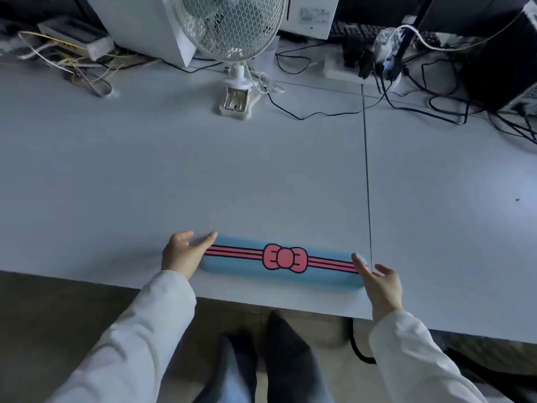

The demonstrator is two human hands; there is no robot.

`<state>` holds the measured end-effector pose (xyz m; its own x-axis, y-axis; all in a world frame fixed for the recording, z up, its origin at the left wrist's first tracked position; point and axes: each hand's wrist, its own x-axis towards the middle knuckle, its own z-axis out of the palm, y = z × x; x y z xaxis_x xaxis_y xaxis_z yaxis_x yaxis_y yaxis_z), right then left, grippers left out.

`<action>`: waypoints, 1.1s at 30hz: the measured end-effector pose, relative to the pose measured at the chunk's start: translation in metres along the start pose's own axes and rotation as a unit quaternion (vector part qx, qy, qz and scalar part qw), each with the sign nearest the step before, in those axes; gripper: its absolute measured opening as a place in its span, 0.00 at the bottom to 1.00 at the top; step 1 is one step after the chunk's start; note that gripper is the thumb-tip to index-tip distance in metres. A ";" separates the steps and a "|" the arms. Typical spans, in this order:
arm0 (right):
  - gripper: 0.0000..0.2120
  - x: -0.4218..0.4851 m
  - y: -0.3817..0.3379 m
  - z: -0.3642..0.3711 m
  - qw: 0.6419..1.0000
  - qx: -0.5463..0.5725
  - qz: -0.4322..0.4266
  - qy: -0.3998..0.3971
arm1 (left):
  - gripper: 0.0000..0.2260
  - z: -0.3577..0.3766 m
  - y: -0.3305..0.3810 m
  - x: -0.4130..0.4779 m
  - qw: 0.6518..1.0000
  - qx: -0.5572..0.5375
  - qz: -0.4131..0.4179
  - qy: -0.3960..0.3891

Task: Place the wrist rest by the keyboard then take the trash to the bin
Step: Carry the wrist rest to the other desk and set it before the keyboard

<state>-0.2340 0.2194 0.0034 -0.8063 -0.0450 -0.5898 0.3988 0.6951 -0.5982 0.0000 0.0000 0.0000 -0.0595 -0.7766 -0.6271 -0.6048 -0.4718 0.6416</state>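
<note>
A long blue wrist rest (250,267) with pink stripes and a pink bow lies on the white table (174,170), close to its front edge. My left hand (181,254) cups its left end, thumb and fingers curled around it. My right hand (380,283) holds the right end, thumb on top. A black keyboard (345,30) lies far back, right of centre, partly hidden by cables. No trash or bin is in view.
A white clip fan (229,24) stands at the back centre on its clamp base (236,100). A black computer tower (499,68) and tangled cables (421,106) fill the back right. A white box and loose wires (72,62) sit at the back left. My legs show below the table edge.
</note>
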 end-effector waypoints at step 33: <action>0.12 0.021 -0.004 0.003 0.987 0.121 -0.013 -0.105 | 0.22 0.020 -0.035 -0.006 0.997 -0.058 -0.027 0.040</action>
<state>-0.2516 0.2136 -0.0083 -0.7198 -0.2261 -0.6563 0.4917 0.5014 -0.7120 0.0050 0.0295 -0.0274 0.0372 -0.7769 -0.6285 -0.5096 -0.5557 0.6568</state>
